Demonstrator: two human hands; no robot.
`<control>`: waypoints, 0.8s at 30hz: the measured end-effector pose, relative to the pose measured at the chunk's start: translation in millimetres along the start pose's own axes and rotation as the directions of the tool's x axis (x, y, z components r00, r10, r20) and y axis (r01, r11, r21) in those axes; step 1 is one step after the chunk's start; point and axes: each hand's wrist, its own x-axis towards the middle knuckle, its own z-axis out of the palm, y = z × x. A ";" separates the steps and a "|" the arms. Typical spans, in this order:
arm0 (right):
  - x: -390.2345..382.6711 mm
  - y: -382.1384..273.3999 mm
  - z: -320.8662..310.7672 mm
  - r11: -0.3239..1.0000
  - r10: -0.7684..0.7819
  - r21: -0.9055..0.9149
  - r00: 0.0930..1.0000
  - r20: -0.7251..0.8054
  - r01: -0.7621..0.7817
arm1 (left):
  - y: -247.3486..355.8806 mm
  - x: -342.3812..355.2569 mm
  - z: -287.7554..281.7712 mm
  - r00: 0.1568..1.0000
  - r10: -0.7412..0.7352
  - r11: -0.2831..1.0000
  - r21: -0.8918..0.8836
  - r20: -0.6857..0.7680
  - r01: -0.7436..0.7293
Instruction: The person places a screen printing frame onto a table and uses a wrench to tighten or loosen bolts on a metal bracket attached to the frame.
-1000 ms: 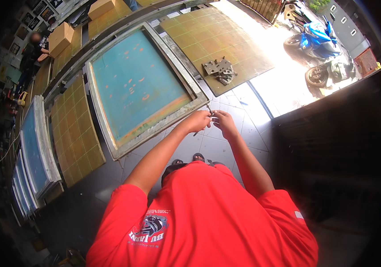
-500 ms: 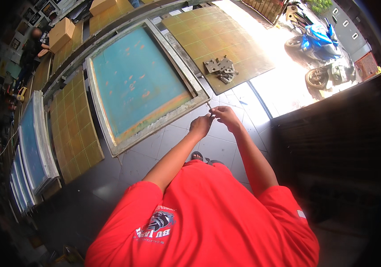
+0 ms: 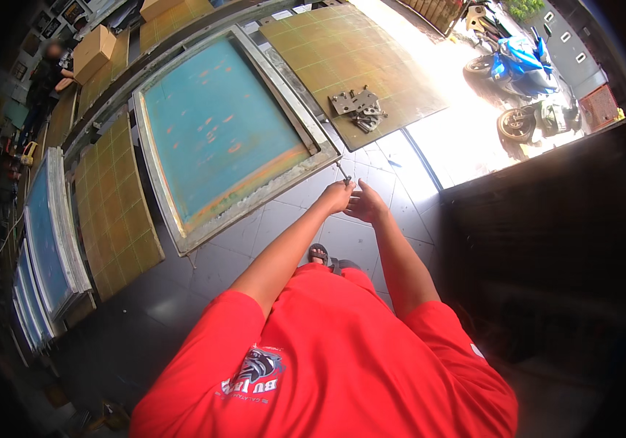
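Observation:
My left hand (image 3: pixel 336 197) is closed around a thin metal tool (image 3: pixel 344 172) whose tip sticks up toward the near corner of a large framed screen with blue-green mesh (image 3: pixel 218 131). My right hand (image 3: pixel 366 205) hovers right beside the left, fingers spread, holding nothing. Both arms reach forward from my red shirt (image 3: pixel 327 358). The framed screen stands on the tiled floor (image 3: pixel 393 164) in front of me.
A yellow-green mesh panel (image 3: pixel 357 58) lies beyond, with metal clamps (image 3: pixel 359 107) on it. More framed screens (image 3: pixel 50 226) and a yellow panel (image 3: pixel 112 204) stand to the left. A person (image 3: pixel 46 73) stands far left by cardboard boxes (image 3: pixel 94 51). Two scooters (image 3: pixel 521 66) are parked outside. A dark wall (image 3: pixel 547 233) is on the right.
Both hands have drawn back slightly from the frame's corner. The right hand has opened and come off the tool, which the left hand now holds alone.

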 end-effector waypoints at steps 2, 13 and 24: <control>13.5 8.6 6.5 0.997 -0.058 0.055 0.982 0.179 0.049 | 2.1 -2.7 -4.1 1.000 -0.014 0.997 0.077 0.023 0.012; 80.3 19.5 -9.4 0.954 -0.286 0.164 0.926 0.249 0.251 | 10.7 -2.4 4.3 0.976 -0.030 0.979 -0.203 -0.218 -0.016; -9.6 -32.8 23.8 0.608 -0.742 -0.024 0.558 -0.372 0.793 | 19.7 -29.0 -8.6 0.975 -0.044 0.705 -0.698 -0.218 -0.124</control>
